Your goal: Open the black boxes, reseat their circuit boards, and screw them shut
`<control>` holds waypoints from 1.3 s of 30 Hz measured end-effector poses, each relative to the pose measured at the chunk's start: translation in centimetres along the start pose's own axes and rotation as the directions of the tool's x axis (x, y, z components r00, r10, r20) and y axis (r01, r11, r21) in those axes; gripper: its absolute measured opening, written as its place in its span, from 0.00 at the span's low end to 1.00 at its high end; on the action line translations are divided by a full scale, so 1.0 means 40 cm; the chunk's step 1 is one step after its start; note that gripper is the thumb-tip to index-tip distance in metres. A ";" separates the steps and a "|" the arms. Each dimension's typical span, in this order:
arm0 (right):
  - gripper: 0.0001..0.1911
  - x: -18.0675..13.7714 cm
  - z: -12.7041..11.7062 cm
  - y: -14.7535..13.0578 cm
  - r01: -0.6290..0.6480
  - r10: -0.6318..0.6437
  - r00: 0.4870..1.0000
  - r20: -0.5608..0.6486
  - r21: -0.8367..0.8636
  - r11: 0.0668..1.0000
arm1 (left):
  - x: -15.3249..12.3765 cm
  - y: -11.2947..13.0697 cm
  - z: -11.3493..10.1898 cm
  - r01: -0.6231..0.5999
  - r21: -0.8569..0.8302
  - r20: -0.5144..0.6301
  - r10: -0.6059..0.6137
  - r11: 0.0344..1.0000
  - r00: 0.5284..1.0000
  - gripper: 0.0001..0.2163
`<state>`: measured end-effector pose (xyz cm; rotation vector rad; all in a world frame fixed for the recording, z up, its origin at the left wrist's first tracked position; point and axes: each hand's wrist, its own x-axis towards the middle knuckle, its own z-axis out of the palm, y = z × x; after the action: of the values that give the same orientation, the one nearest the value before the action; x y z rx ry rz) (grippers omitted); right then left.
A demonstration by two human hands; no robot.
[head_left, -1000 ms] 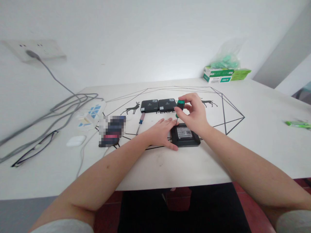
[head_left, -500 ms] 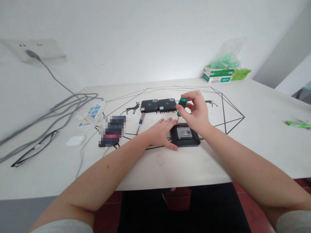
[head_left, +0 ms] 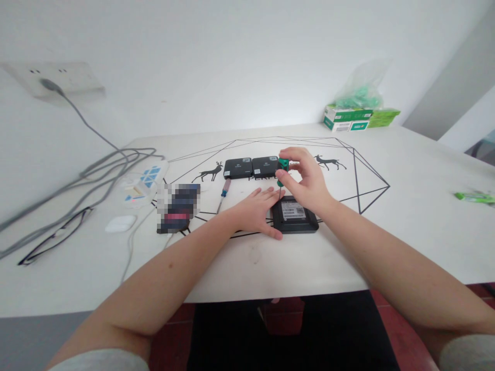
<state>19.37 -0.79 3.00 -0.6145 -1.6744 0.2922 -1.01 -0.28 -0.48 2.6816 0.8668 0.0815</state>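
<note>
A flat black device (head_left: 295, 215) with a white label lies on the white table (head_left: 406, 206) in front of me. My left hand (head_left: 257, 212) rests flat against its left edge, fingers stretched out. My right hand (head_left: 305, 180) pinches a green-handled screwdriver (head_left: 282, 171) upright, its tip down at the device's far left corner. Two more black devices (head_left: 252, 168) lie side by side just behind.
A blue-handled screwdriver (head_left: 223, 195) lies left of my hands, next to a blurred dark object (head_left: 178, 208). A power strip (head_left: 144, 183), grey cables (head_left: 77, 180), glasses (head_left: 54, 239) and a white case (head_left: 120, 223) sit at the left. Green boxes (head_left: 358, 119) stand at the far right corner.
My right hand's fingers have shifted on the green screwdriver handle, which tilted right and has come back upright. The left hand and the device have stayed put.
</note>
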 end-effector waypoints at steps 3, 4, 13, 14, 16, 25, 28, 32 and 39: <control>0.14 0.008 -0.003 -0.001 0.007 -0.009 0.999 -0.033 -0.060 0.998 | 0.000 -0.001 0.001 -0.001 0.003 0.011 0.001 1.000 1.000 0.65; 0.12 0.009 -0.004 -0.001 -0.013 0.012 1.000 -0.028 -0.057 0.998 | 0.001 -0.002 0.002 0.004 0.006 0.015 -0.004 1.000 1.000 0.66; 0.11 0.002 0.008 -0.012 -0.118 0.114 0.993 0.043 0.101 0.988 | 0.006 -0.008 0.007 0.016 0.047 0.017 -0.017 0.999 1.000 0.69; 0.10 0.005 0.008 -0.014 -0.089 0.087 0.996 0.024 0.070 0.994 | 0.006 -0.006 0.005 0.016 0.047 0.020 -0.017 0.999 1.000 0.68; 0.13 0.011 0.007 -0.017 -0.036 0.036 0.999 -0.004 -0.012 0.999 | 0.006 -0.002 0.001 0.014 0.045 0.023 -0.015 0.999 1.000 0.67; 0.14 0.009 -0.001 -0.011 -0.097 0.097 0.995 -0.002 0.023 0.995 | 0.004 0.004 -0.001 0.046 0.029 0.052 -0.048 0.998 0.998 0.68; 0.13 0.013 -0.006 -0.010 -0.077 0.077 0.997 -0.011 0.000 0.997 | 0.004 0.001 0.003 0.042 0.022 0.043 -0.042 0.999 0.998 0.67; 0.08 0.022 -0.009 -0.009 -0.055 0.051 0.997 -0.063 -0.054 0.997 | 0.005 -0.005 0.005 0.027 0.027 0.032 -0.028 0.999 0.999 0.68; 0.15 0.008 0.001 -0.003 -0.127 0.129 0.991 -0.033 0.060 0.990 | 0.003 -0.005 0.003 0.035 0.037 0.031 -0.036 0.999 0.999 0.68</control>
<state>19.29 -0.72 3.31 -0.6819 -1.5891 0.4178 -1.03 -0.10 -0.66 2.6924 0.9149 0.0150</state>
